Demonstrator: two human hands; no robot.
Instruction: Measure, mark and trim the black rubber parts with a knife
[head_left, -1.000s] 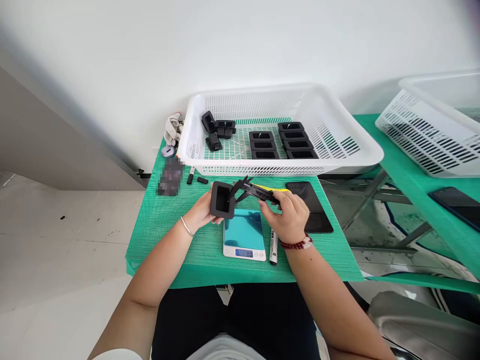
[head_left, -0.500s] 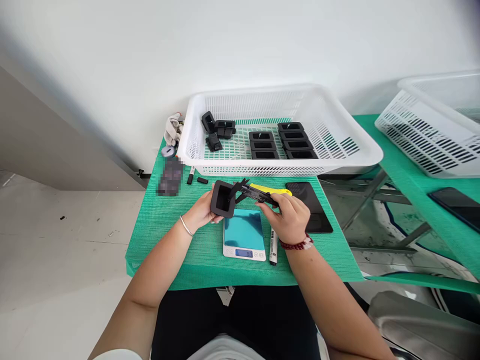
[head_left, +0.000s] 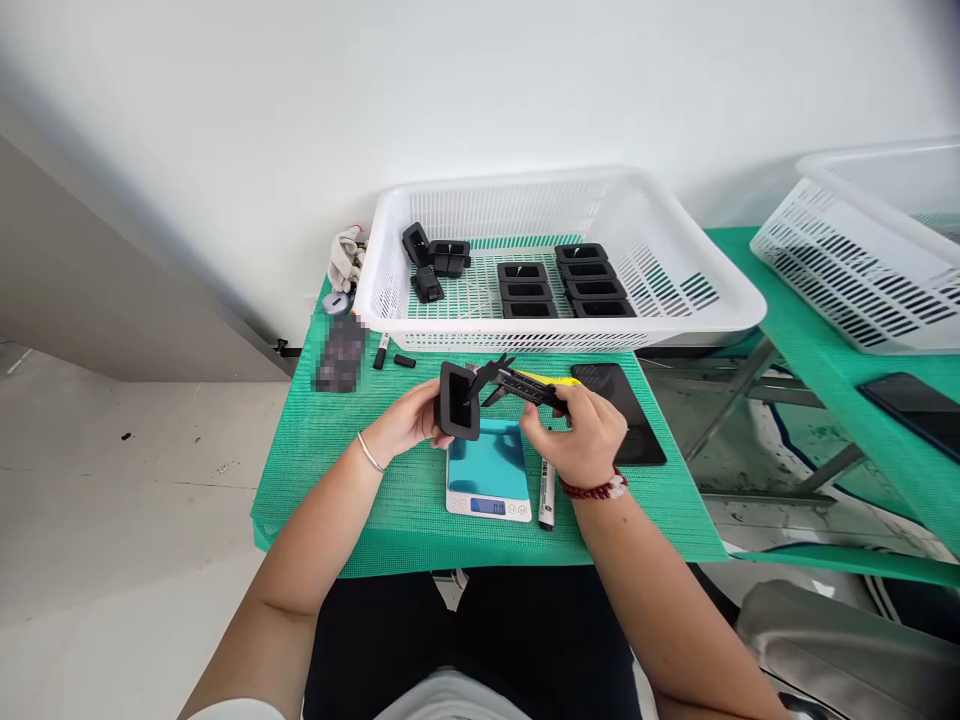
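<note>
My left hand [head_left: 409,420] is closed round a black rectangular frame part [head_left: 457,401], held on edge above the table. My right hand [head_left: 581,435] grips a black caliper [head_left: 517,383] whose jaws reach into the frame part's opening. Both are held just above a small digital scale [head_left: 487,468] with a teal platform and a lit blue display. A marker pen [head_left: 547,490] lies beside the scale under my right wrist.
A white plastic basket [head_left: 675,275] behind holds several more black frame parts, some in neat rows. A dark phone [head_left: 634,415] lies right of my hand. A yellow tool [head_left: 551,380], small black bits and a glove [head_left: 345,255] lie on the green mesh table. Another basket [head_left: 870,250] stands at right.
My left hand has turned the frame part more on edge and shifted it slightly right. The caliper has moved a little with my right hand, jaws still at the part.
</note>
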